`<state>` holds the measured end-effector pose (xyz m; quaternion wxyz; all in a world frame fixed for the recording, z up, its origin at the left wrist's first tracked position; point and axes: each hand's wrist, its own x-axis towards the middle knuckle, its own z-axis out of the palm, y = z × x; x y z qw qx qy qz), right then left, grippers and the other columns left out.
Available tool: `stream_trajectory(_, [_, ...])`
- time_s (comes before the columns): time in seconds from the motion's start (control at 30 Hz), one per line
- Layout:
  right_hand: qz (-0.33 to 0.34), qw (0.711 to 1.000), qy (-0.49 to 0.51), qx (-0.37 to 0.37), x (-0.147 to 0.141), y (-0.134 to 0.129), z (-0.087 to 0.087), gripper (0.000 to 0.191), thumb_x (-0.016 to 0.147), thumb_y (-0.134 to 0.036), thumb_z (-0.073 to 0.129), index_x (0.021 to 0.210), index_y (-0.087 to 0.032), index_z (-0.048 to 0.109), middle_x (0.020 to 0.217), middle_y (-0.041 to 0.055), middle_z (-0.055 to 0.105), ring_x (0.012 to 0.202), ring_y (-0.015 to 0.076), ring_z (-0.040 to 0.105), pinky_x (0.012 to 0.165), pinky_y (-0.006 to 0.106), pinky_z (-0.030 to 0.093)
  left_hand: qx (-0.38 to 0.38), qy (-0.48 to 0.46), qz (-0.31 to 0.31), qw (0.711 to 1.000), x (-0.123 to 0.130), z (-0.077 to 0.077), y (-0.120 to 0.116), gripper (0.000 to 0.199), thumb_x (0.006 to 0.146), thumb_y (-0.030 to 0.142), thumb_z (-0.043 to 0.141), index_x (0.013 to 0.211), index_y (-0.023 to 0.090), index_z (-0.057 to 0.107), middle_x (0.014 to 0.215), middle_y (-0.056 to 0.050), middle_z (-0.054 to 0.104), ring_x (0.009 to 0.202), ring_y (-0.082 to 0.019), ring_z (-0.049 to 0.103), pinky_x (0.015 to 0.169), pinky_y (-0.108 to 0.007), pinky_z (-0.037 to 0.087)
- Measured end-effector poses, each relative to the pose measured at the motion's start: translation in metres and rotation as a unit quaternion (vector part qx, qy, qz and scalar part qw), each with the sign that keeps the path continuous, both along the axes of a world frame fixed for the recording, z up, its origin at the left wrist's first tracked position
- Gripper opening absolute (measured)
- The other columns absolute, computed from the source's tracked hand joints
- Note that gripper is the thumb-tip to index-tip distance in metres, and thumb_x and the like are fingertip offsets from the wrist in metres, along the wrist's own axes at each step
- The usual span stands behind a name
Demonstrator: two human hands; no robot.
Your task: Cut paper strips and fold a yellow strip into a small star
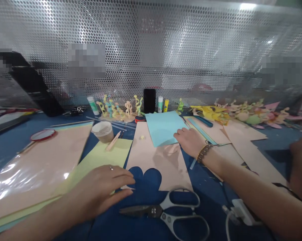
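My left hand [100, 187], with a ring on one finger, reaches over the light green paper [100, 157]. Its thumb and fingers are apart, and a small pale paper scrap [127, 187] lies between them. Beside the fingertips is a pink sheet [163, 164] with a scalloped cut-out in its near edge. My right hand [191, 140], wearing a beaded bracelet, has its fingers curled on the right edge of a light blue sheet [164, 129], which overlaps the pink one. Scissors [156, 211] with grey handles lie spread on the blue table in front.
A paper cup [102, 131] and a craft knife [113, 140] stand and lie left of centre. Plastic-sleeved paper [45, 160] covers the left. Glue sticks [160, 104], a phone [149, 100] and paper figures [116, 108] line the back. A charger [242, 211] and another person's blurred hand [301, 157] are right.
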<state>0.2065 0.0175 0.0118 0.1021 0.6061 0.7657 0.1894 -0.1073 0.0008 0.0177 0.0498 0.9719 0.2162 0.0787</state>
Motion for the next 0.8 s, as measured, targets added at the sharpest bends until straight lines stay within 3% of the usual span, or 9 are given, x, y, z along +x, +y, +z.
stream_trajectory(0.17, [-0.005,1.000,-0.031,0.003,0.002,0.014,-0.009,0.010,0.088,-0.021,0.059,0.086,-0.012,0.063,0.089,0.0032,0.064,0.088,0.0176,0.061,0.081,0.038,0.049,-0.069,-0.011,-0.006,0.998,0.014,-0.009,-0.004,0.016,0.091,0.031,0.053,0.102,0.029,0.064,0.107,0.003,0.071,0.097,-0.017,0.066,0.082,-0.031,0.052])
stream_trajectory(0.27, [-0.005,0.999,-0.021,0.049,0.004,0.011,0.003,0.009,0.088,-0.014,0.055,0.085,-0.011,0.063,0.084,0.0050,0.066,0.084,0.0193,0.062,0.078,0.036,0.046,-0.079,-0.048,0.016,0.996,0.013,-0.013,-0.004,0.015,0.089,0.029,0.054,0.100,0.029,0.065,0.105,0.004,0.072,0.096,-0.016,0.067,0.083,-0.029,0.052])
stream_trajectory(0.37, [-0.025,0.991,0.005,0.129,0.003,-0.005,0.026,0.016,0.089,-0.012,0.047,0.086,-0.010,0.062,0.082,0.0116,0.066,0.084,0.0247,0.062,0.071,0.035,0.041,-0.057,-0.105,0.054,0.991,0.009,-0.015,-0.003,0.017,0.089,0.026,0.053,0.102,0.029,0.064,0.105,0.002,0.072,0.095,-0.016,0.067,0.083,-0.028,0.054])
stream_trajectory(0.5, [-0.004,0.980,0.031,0.195,-0.011,-0.052,0.041,0.024,0.094,-0.022,0.040,0.087,-0.016,0.063,0.082,0.0085,0.067,0.082,0.0254,0.061,0.070,0.037,0.038,0.013,-0.211,0.143,0.967,0.006,-0.014,-0.006,0.025,0.088,0.029,0.055,0.112,0.025,0.055,0.118,-0.006,0.063,0.106,-0.023,0.062,0.088,-0.038,0.054])
stream_trajectory(0.57, [0.110,0.966,0.068,0.224,-0.023,-0.077,0.033,0.019,0.091,-0.019,0.047,0.086,-0.016,0.065,0.084,0.0073,0.069,0.079,0.0250,0.062,0.070,0.038,0.038,0.079,-0.262,0.158,0.949,0.006,-0.013,-0.011,0.045,0.084,0.030,0.061,0.125,0.022,0.044,0.127,-0.011,0.053,0.118,-0.029,0.053,0.095,-0.046,0.049])
stream_trajectory(0.67, [0.256,0.937,0.137,0.194,-0.040,-0.103,0.008,0.023,0.091,-0.012,0.044,0.088,-0.013,0.067,0.088,0.0066,0.071,0.078,0.0223,0.062,0.074,0.037,0.039,0.175,-0.281,0.121,0.936,0.008,-0.016,-0.020,0.076,0.078,0.027,0.070,0.141,0.022,0.027,0.135,-0.012,0.043,0.126,-0.031,0.042,0.102,-0.047,0.043])
stream_trajectory(0.73, [0.289,0.924,0.168,0.187,-0.047,-0.108,-0.010,0.027,0.092,-0.010,0.040,0.086,-0.013,0.067,0.089,0.0058,0.072,0.077,0.0204,0.062,0.075,0.037,0.040,0.204,-0.252,0.069,0.944,0.009,-0.021,-0.023,0.079,0.076,0.020,0.073,0.141,0.028,0.029,0.137,-0.009,0.041,0.128,-0.029,0.040,0.106,-0.047,0.038])
stream_trajectory(0.8, [0.308,0.918,0.184,0.167,-0.049,-0.107,-0.022,0.030,0.093,-0.009,0.037,0.087,-0.013,0.066,0.091,0.0063,0.072,0.077,0.0203,0.062,0.074,0.037,0.041,0.204,-0.197,0.024,0.959,0.009,-0.029,-0.022,0.065,0.077,0.015,0.071,0.133,0.034,0.043,0.137,-0.003,0.043,0.128,-0.026,0.040,0.111,-0.047,0.030])
